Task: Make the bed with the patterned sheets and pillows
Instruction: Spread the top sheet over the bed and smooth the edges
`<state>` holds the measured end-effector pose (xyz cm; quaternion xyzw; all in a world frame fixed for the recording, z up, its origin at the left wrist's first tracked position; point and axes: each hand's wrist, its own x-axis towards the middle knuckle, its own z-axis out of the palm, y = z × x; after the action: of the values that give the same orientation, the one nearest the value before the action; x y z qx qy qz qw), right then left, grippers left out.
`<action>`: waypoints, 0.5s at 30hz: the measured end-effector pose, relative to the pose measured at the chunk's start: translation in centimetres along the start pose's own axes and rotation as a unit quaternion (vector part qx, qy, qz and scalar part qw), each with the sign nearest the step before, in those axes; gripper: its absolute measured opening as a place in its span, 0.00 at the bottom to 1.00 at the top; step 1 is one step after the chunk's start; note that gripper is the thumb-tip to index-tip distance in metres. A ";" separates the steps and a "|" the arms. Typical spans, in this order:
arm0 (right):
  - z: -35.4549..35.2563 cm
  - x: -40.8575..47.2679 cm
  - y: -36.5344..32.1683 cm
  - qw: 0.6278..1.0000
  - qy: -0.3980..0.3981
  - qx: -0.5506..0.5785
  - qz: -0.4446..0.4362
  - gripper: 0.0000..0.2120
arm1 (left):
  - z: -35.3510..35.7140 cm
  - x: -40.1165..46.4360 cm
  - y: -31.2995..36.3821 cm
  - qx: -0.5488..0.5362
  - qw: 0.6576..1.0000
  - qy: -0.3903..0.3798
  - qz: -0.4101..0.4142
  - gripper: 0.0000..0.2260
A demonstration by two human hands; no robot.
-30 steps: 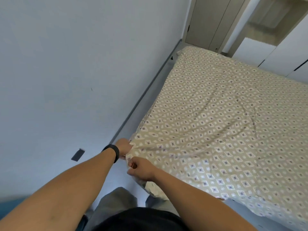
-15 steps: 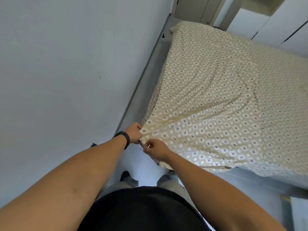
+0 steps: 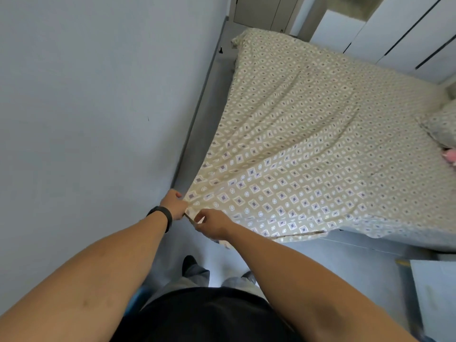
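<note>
A beige sheet [image 3: 308, 144] with a white and purple diamond pattern is spread over the bed. Its near left corner is lifted off the mattress and pulled taut toward me, with folds fanning out from that corner. My left hand [image 3: 174, 203], with a black band on the wrist, grips the corner's edge. My right hand [image 3: 212, 223] pinches the same corner just beside it. A pillow [image 3: 441, 124] in matching fabric lies at the right edge of the bed, partly cut off by the frame.
A plain wall [image 3: 98, 107] runs along the left, with a narrow floor gap [image 3: 209, 107] between it and the bed. White wardrobe doors [image 3: 407, 38] stand behind the bed. A pink item [image 3: 450, 156] lies at the right edge. My feet stand on grey floor [image 3: 333, 260].
Both hands have drawn the sheet corner back toward me and away from the bed, tightening the folds. The view has backed off, and the pillow has come into sight at the right.
</note>
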<state>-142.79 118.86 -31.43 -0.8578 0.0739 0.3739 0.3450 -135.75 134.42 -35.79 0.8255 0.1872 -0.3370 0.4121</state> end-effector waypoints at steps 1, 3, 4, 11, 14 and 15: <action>-0.2 0.1 0.0 1.000 0.005 0.001 0.005 0.16 | -0.4 0.2 -0.3 0.009 1.000 -0.016 -0.008 0.19; -0.3 0.1 0.6 1.000 0.016 0.004 0.021 0.17 | -0.6 0.2 -1.2 0.051 0.998 -0.044 -0.009 0.19; -0.3 -0.1 0.8 0.999 0.024 0.011 0.030 0.17 | -0.7 0.2 -1.6 0.071 0.996 -0.057 -0.004 0.17; -1.5 -2.4 4.4 0.994 0.060 0.019 0.088 0.15 | 2.6 -1.3 -0.5 0.127 0.979 -0.150 0.050 0.05; -1.5 -3.2 5.4 0.993 0.054 0.008 0.103 0.15 | 4.0 -2.5 0.2 0.145 0.966 -0.200 0.075 0.02; -1.7 -3.6 5.5 0.993 0.057 0.009 0.106 0.15 | 4.4 -2.7 0.5 0.147 0.962 -0.217 0.077 0.02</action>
<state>-146.44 113.19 -31.10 -0.8622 0.1871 0.3577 0.3062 -139.10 130.53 -35.51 0.7962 -0.0222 -0.4987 0.3419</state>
